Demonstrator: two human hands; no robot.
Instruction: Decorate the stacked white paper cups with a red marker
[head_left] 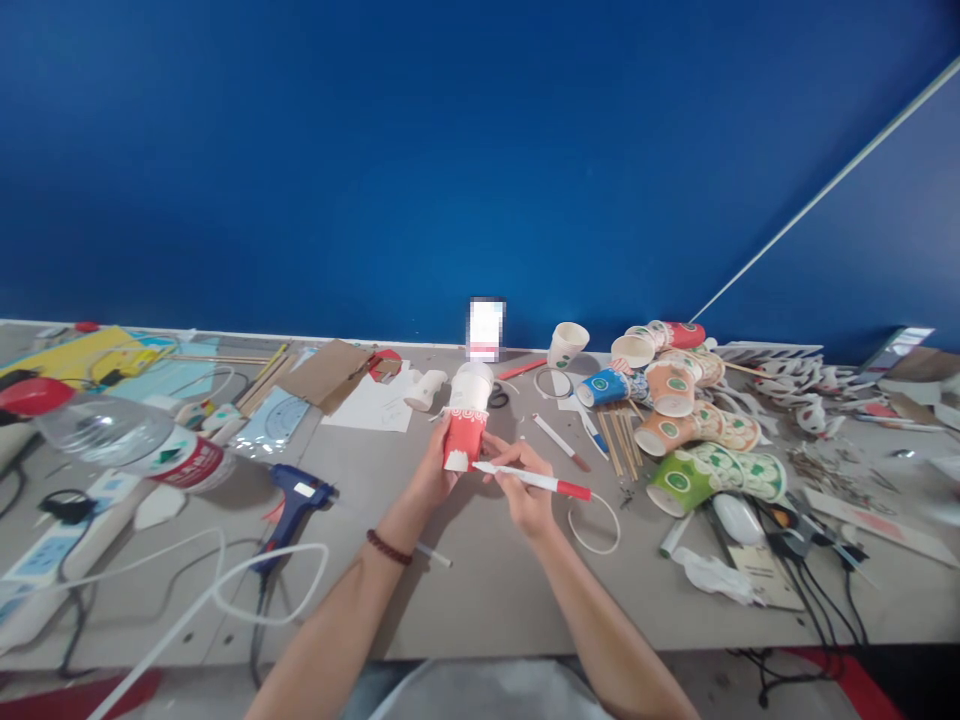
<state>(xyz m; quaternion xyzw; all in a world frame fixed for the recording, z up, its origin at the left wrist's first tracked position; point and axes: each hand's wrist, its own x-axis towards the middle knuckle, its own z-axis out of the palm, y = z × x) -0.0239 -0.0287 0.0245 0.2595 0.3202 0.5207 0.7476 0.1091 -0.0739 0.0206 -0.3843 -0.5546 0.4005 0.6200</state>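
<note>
My left hand is closed around a red paper cup with white patterning, held over the middle of the table. A white cup-like piece lines up with its far end; whether they are joined I cannot tell. At the near end of the red cup is a white patch with a jagged edge. My right hand grips a white marker with a red end, its tip pointing left at the cup's lower right edge. Whether the tip touches the cup is too small to make out.
Stacked paper cups lie at right, near a second marker and wooden sticks. On the left are a blue glue gun, a water bottle, a power strip and loose cables. A phone leans against the blue wall.
</note>
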